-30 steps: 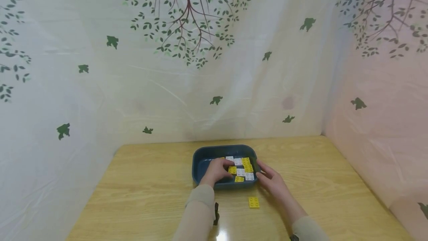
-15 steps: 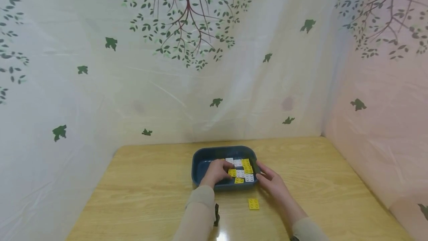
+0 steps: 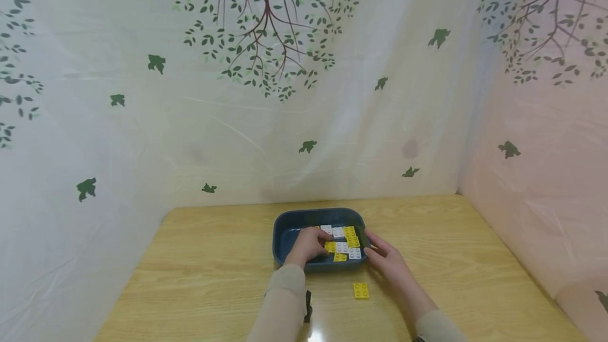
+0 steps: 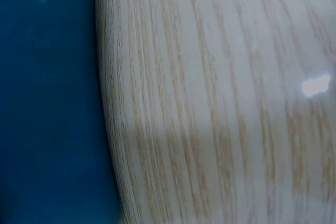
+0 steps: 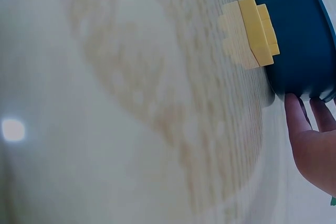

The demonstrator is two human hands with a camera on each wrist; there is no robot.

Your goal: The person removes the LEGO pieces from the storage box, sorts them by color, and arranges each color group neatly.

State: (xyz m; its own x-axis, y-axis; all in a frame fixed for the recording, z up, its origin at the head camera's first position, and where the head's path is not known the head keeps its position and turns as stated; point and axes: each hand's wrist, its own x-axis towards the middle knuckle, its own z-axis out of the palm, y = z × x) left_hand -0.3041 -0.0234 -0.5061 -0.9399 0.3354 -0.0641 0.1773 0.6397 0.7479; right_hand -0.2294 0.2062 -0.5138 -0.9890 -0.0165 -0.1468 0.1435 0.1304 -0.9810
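Observation:
A dark blue bin [image 3: 290, 216] holds several yellow and white toy building bricks, bunched mostly toward its right side. My left hand [image 3: 310, 241] reaches in over the near rim. Its fingers are bent, with a gap between thumb and index, close beside a yellow brick [image 3: 331, 247]; whether the thumb touches that brick is unclear. A white brick [image 3: 342, 247] lies just right of it. My right hand [image 3: 383, 253] rests its fingertips on the outside of the bin's right end, also seen in the right wrist view, where the hand [image 5: 317, 148] touches the bin [image 5: 294, 35].
One loose yellow brick [image 3: 361, 291] sits on the wooden table [image 3: 214, 263] in front of the bin, studs up. Printed curtains [image 3: 237, 146] hang behind the table and at both sides. The left wrist view has only the bin's side [image 4: 50, 98] and tabletop.
The whole head view shifts slightly downward. Both hands, the bin and the bricks keep their places relative to one another.

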